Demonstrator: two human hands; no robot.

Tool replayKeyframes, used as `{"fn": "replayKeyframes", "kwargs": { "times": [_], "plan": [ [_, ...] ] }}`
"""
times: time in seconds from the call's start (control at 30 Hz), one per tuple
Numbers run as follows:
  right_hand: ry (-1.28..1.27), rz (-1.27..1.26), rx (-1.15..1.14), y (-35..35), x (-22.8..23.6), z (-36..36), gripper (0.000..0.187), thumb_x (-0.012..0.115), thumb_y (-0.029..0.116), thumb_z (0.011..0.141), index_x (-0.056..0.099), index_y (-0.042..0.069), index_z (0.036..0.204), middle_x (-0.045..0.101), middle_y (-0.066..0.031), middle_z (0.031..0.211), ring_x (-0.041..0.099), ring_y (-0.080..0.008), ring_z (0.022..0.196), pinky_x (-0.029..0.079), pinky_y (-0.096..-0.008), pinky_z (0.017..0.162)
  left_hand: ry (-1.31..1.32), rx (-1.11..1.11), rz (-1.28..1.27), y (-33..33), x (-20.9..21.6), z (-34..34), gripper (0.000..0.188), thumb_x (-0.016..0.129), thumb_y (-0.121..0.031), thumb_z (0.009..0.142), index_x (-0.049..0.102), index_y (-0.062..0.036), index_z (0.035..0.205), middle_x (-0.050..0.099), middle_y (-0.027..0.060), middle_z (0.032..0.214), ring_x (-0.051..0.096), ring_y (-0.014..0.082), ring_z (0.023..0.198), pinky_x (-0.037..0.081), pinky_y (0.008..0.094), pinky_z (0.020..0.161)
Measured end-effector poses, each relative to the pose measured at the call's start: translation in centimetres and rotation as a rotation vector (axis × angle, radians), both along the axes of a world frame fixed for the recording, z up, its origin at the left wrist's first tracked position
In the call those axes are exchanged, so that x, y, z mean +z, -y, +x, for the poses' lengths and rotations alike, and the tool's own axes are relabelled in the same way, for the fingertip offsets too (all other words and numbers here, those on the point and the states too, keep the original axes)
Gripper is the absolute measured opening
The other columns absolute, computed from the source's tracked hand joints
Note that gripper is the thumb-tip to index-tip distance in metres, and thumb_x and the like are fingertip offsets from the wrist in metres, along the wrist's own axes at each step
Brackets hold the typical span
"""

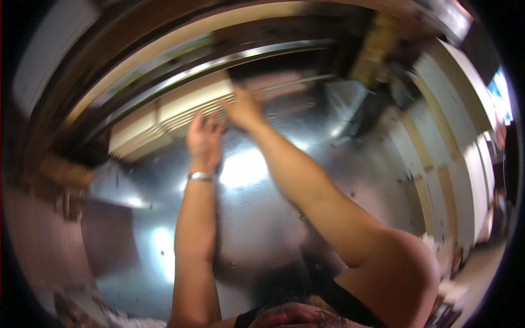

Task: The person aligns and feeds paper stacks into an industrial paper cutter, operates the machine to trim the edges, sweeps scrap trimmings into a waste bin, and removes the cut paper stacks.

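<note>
At the far side of a shiny metal table point(257, 218) lie pale cream, flat board-like pieces in layers: a left stack point(134, 130) and a right stack point(197, 95). My left hand point(205, 143), with a metal band at the wrist, is open in front of the right stack, fingers spread toward its layered front edge. At that stack's right end is my right hand point(245, 111), its thumb stretched left along the edge and its fingers reaching up beside the end. Motion blur hides whether either hand touches the boards.
Behind the stacks runs a long dark frame with a bright metal rail point(257, 52). A clear plastic bag point(345, 101) lies at the far right. Layered white and tan stacks point(443, 136) stand along the right side. A brown panel point(49, 240) is at the left.
</note>
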State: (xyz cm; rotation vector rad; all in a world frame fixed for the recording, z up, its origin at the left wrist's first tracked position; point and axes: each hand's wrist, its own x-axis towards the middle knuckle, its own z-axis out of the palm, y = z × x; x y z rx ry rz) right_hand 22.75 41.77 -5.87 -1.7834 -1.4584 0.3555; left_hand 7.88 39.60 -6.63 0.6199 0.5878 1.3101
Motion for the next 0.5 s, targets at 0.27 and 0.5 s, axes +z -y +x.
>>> {"fn": "replayKeyframes", "kwargs": {
  "times": [0.27, 0.5],
  "plan": [
    [-0.031, -0.029, 0.255, 5.6, 1.0, 1.8, 0.124, 0.08, 0.045, 0.083, 0.002, -0.015, 0.158, 0.038, -0.0356, 0.155, 0.032, -0.0426, 0.15, 0.014, -0.0558, 0.126, -0.076, -0.151, 0.079, -1.8, -0.3, -1.3, 0.08, 0.051, -0.036, 0.107, 0.005, -0.0032, 0.164, 0.003, 0.013, 0.172, 0.033, 0.0317, 0.15, 0.034, 0.0505, 0.12],
    [0.231, -0.178, 0.551, 29.5, 1.0, 7.5, 0.106, 0.079, 0.038, 0.084, 0.019, 0.001, 0.163, 0.027, -0.022, 0.167, 0.018, -0.0388, 0.157, 0.01, -0.0522, 0.13, -0.031, -0.127, -0.198, 0.8, 3.1, -0.2, 0.081, 0.052, -0.034, 0.106, 0.007, 0.0032, 0.161, 0.033, 0.0135, 0.156, 0.051, 0.024, 0.126, 0.044, 0.0392, 0.107]
  ]
}}
